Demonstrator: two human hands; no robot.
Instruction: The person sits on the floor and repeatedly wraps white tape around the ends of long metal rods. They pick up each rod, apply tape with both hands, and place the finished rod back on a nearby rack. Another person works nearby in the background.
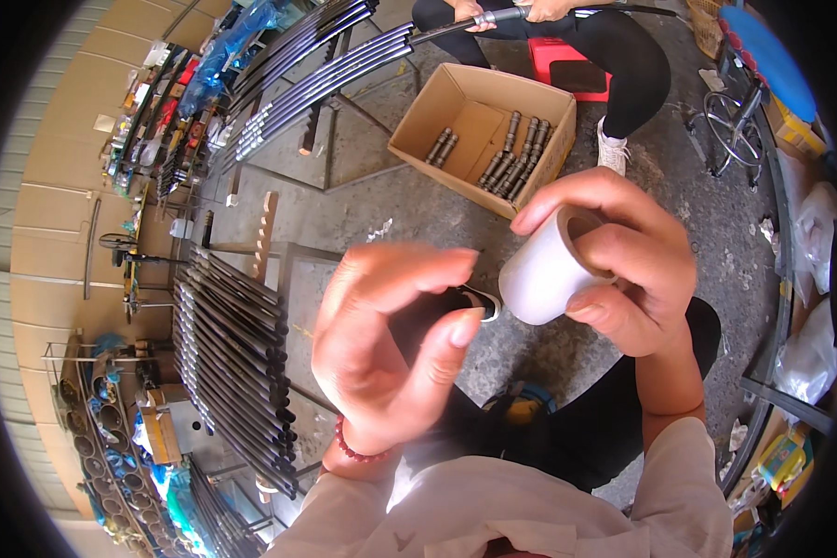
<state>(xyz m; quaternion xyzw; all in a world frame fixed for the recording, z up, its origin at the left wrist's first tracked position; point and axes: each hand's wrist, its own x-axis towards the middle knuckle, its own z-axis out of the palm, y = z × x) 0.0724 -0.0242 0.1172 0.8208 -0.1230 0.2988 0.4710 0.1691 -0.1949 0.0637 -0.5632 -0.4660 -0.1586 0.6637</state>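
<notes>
Observed: the right hand (634, 265) grips a whitish roll (547, 276) at its open end, fingers hooked into the hollow and thumb against the rim, holding it tilted above the floor (707, 228) between the wearer and the cardboard box (507, 93) of dark metal pieces (523, 156). The left hand (381, 339) is released — thumb and forefinger parted, nothing discernible between them, though blur and glare could conceal a thin strip. Assessment: the step in hand appears to be readying the roll — further work on it would call for a steady right-hand hold and a left-hand pinch at its outer surface.
</notes>
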